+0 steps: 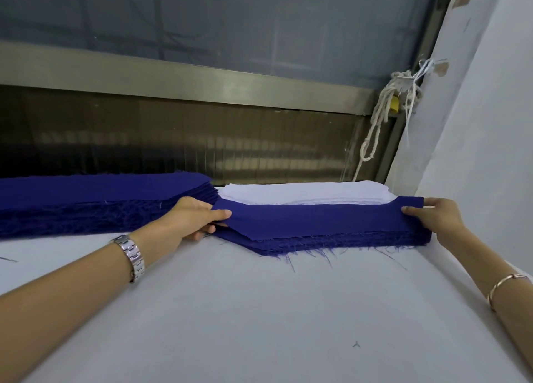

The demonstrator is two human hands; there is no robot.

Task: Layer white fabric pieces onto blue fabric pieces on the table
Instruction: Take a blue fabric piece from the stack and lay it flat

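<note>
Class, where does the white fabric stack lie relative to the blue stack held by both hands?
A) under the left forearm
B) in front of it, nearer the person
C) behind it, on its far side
C: the white fabric stack lies beyond the blue stack, which the left hand and right hand hold at its ends.

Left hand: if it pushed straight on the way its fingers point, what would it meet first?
The smaller blue stack that the left hand grips; the white stack probably lies just beyond.
</note>
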